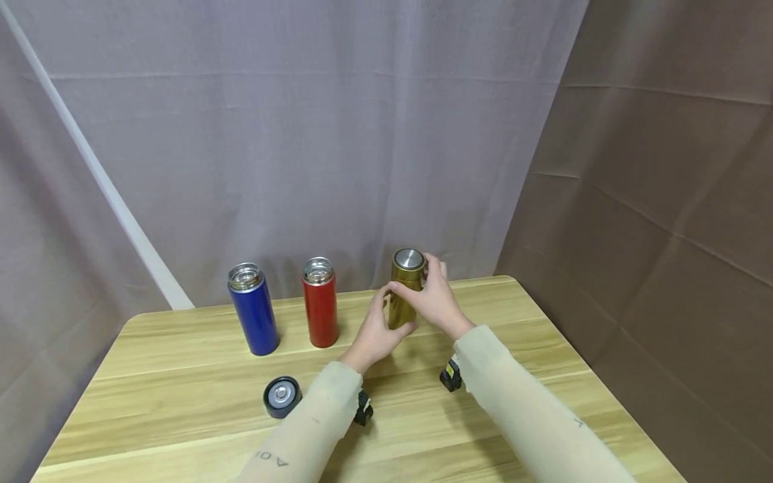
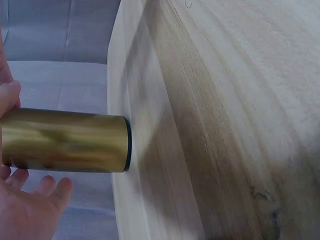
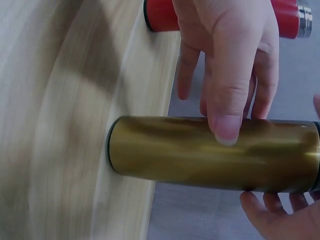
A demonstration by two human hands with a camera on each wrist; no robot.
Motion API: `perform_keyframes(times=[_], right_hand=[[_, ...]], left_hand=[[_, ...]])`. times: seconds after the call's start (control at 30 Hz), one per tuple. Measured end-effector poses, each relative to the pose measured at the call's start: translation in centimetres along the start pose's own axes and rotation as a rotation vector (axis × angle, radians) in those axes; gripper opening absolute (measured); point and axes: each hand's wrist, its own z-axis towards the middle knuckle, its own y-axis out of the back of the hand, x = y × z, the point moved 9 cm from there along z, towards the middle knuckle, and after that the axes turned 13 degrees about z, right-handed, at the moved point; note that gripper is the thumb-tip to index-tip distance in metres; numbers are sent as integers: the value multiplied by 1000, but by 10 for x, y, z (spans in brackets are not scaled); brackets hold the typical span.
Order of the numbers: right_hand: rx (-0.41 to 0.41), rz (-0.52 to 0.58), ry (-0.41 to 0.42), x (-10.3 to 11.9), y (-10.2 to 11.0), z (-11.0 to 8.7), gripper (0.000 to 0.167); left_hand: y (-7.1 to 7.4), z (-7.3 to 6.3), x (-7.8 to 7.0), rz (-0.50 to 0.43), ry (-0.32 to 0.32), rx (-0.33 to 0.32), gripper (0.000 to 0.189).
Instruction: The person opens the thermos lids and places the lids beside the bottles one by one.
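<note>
Three bottles stand upright toward the far edge of the tabletop [image 1: 175, 396]. The blue bottle [image 1: 254, 315] is nearest the far left corner, followed to its right by the red bottle [image 1: 321, 312]; both have exposed steel mouths. The gold bottle [image 1: 402, 305], fitted with a round silver-topped cap [image 1: 409, 259], is positioned right of these, nearer the far right corner, with its base on the tabletop. Both hands are clamped on the gold bottle. The left hand [image 1: 373, 341] grips its body from the left, thumb across the near face and fingers behind. The right hand [image 1: 437, 298] grips the upper part, above the left hand, thumb on the near left side and fingers on the right. A black lid [image 1: 282, 396] lies on the tabletop in front of the blue and red bottles, just beside the left sleeve [image 1: 314, 422].
</note>
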Motion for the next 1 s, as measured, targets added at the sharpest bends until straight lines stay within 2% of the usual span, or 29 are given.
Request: perform_keyframes(times=[0.13,0.3,0.5,0.6,0.7,0.87,0.93,1.0], right_hand=[[-28,-26,47,5,-3,-4,87],[-15,-53,137,17,-9,-16,76],[18,-9,233,51,-10,-41,75],[58,72,244,68,-10,-53,72],[118,220,202,78,-12,-60,66],[229,504,26,70,-24,-63,55],[256,539,-40,62,-28,-63,52],[266,507,-76,55,-29,-64,51]], left_hand=[[8,-3,-2,-44,-4,-24,81],[18,-11,-3,-54,10,-46,76],[39,-30,-20,-37,-66,-46,76],[55,-42,-31,-39,-98,-44,70],[72,-50,-39,-22,-124,-50,67],[86,-58,-45,-11,-153,-39,67],[87,-61,-47,3,-160,-19,66],[88,-64,-49,68,-168,-11,66]])
